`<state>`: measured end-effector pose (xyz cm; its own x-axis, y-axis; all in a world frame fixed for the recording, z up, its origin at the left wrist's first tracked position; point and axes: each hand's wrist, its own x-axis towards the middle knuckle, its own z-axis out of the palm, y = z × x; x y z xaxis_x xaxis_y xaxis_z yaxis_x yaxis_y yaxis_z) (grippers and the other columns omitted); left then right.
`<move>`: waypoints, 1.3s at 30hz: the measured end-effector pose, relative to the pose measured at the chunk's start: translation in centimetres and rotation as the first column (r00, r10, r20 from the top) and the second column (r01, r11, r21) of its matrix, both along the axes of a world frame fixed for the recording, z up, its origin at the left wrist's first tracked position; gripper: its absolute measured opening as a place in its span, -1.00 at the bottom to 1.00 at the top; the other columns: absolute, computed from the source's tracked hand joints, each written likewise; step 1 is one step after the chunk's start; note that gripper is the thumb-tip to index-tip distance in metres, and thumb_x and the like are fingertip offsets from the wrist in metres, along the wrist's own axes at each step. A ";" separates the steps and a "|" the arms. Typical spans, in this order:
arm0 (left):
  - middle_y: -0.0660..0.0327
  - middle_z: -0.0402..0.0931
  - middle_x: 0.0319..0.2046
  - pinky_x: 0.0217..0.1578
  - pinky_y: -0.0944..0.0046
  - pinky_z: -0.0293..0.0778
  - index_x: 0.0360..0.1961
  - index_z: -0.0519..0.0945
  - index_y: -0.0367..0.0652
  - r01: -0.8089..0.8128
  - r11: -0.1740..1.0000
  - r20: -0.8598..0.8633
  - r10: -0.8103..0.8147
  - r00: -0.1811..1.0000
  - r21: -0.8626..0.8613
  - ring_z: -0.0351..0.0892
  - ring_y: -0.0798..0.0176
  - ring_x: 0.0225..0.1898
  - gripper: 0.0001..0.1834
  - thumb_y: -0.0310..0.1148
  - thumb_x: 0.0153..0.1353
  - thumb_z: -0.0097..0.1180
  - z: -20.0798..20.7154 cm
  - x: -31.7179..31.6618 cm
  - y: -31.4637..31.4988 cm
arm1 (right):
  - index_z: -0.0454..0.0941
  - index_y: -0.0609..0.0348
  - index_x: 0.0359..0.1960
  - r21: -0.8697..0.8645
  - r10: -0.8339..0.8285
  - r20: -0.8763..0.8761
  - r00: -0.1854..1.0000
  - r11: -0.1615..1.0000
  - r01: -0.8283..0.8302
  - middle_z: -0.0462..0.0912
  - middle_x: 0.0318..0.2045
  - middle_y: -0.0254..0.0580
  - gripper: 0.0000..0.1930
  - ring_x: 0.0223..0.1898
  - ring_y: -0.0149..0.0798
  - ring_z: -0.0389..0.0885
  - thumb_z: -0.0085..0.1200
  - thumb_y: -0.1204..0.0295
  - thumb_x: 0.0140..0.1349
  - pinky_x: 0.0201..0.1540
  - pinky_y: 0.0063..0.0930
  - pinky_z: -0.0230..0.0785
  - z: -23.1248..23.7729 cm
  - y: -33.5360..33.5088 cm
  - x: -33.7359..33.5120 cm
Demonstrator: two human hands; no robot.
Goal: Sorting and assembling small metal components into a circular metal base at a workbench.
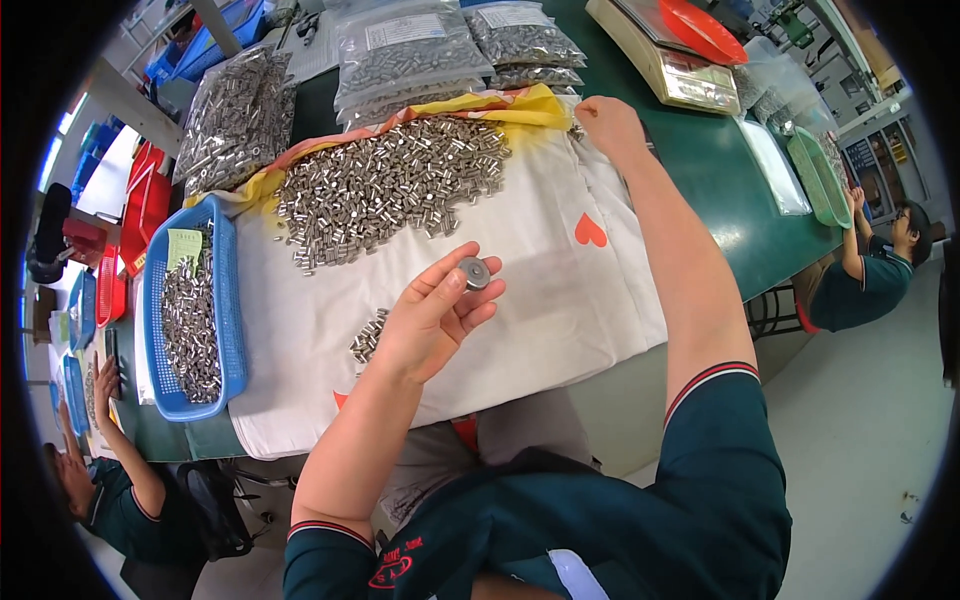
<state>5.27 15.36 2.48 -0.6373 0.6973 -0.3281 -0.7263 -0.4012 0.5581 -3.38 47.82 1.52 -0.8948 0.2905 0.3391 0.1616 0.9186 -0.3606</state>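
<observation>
My left hand (425, 322) is raised over the middle of the white cloth (540, 300), palm up. Its thumb and fingers grip a round grey metal disc (474, 273) with a small centre mark. Stretched out to the far right corner of the cloth, my right hand (612, 128) has its fingers curled; what they hold, if anything, is hidden. Several small metal pieces (576, 132) show beside it. A broad heap of short silver metal cylinders (385, 190) covers the far part of the cloth. Partly behind my left forearm lies a smaller group of cylinders (367, 338).
A blue plastic basket (236, 330) of similar cylinders stands at the left. Clear bags of metal parts (400, 62) line the back, and a scale (690, 75) bearing a red tray (703, 30) is at back right. Co-workers (868, 260) sit on both sides.
</observation>
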 end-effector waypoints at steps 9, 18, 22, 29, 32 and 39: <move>0.09 0.45 -0.11 -0.16 0.29 0.46 0.04 0.36 -0.21 0.015 0.984 -0.372 -0.080 0.925 -0.177 0.52 0.23 -0.17 -0.64 -0.38 0.21 -0.07 -0.6 -6.0 -7.4 | 0.54 0.22 -0.28 -0.431 0.216 0.124 0.968 0.891 -0.144 0.58 -0.48 -0.28 -0.80 -0.48 -0.50 0.45 0.03 0.41 0.08 -0.36 -0.62 0.31 2.9 -8.9 7.7; 0.16 0.47 -0.19 -0.06 0.37 0.38 0.03 0.35 -0.32 0.099 0.885 -0.512 -0.352 0.783 -0.456 0.47 0.34 -0.14 -0.66 -0.48 0.22 -0.13 -1.8 -6.0 -7.3 | 0.52 0.17 -0.46 -0.095 0.424 0.113 0.898 0.905 -0.415 0.52 -0.45 -0.14 -0.90 -0.31 -0.10 0.47 -0.05 0.50 0.00 -0.22 -0.29 0.33 -0.9 -16.9 5.7; 0.24 0.50 -0.25 -0.17 0.48 0.37 0.00 0.39 -0.30 0.193 0.890 -0.474 -0.391 0.789 -0.413 0.46 0.46 -0.22 -0.68 -0.48 0.20 -0.07 -1.5 -5.1 -7.7 | 0.52 0.18 -0.47 -0.047 0.400 0.205 0.893 0.915 -0.400 0.51 -0.47 -0.15 -0.91 -0.33 -0.09 0.47 -0.04 0.50 0.00 -0.23 -0.28 0.33 -0.4 -17.1 6.1; 0.23 0.49 -0.20 -0.21 0.44 0.40 0.01 0.38 -0.26 0.147 0.942 -0.401 -0.264 0.877 -0.300 0.50 0.38 -0.21 -0.66 -0.47 0.19 -0.04 -1.9 -5.5 -7.8 | 0.50 0.19 -0.48 -0.068 0.372 0.240 0.897 0.928 -0.367 0.51 -0.47 -0.17 -0.93 -0.35 -0.16 0.48 0.00 0.50 -0.02 -0.27 -0.37 0.33 0.5 -17.6 5.5; 0.18 0.47 -0.15 -0.20 0.39 0.45 0.00 0.37 -0.26 0.126 0.949 -0.329 -0.222 0.918 -0.290 0.51 0.33 -0.18 -0.65 -0.54 0.15 -0.03 -1.4 -6.0 -8.6 | 0.51 0.20 -0.48 -0.480 0.396 0.157 0.905 0.831 -0.281 0.53 -0.50 -0.25 -0.95 -0.40 -0.31 0.48 0.05 0.53 -0.02 -0.32 -0.49 0.34 2.1 -19.1 5.7; 0.19 0.50 -0.19 -0.14 0.37 0.43 -0.02 0.39 -0.29 0.073 0.996 -0.382 -0.090 0.920 -0.058 0.51 0.33 -0.19 -0.62 -0.59 0.08 0.06 -3.8 -7.5 -9.1 | 0.53 0.24 -0.43 -0.751 0.546 -0.160 0.822 0.473 -0.460 0.56 -0.46 -0.32 -0.91 -0.45 -0.48 0.46 0.09 0.58 -0.03 -0.35 -0.62 0.32 1.5 -22.8 6.1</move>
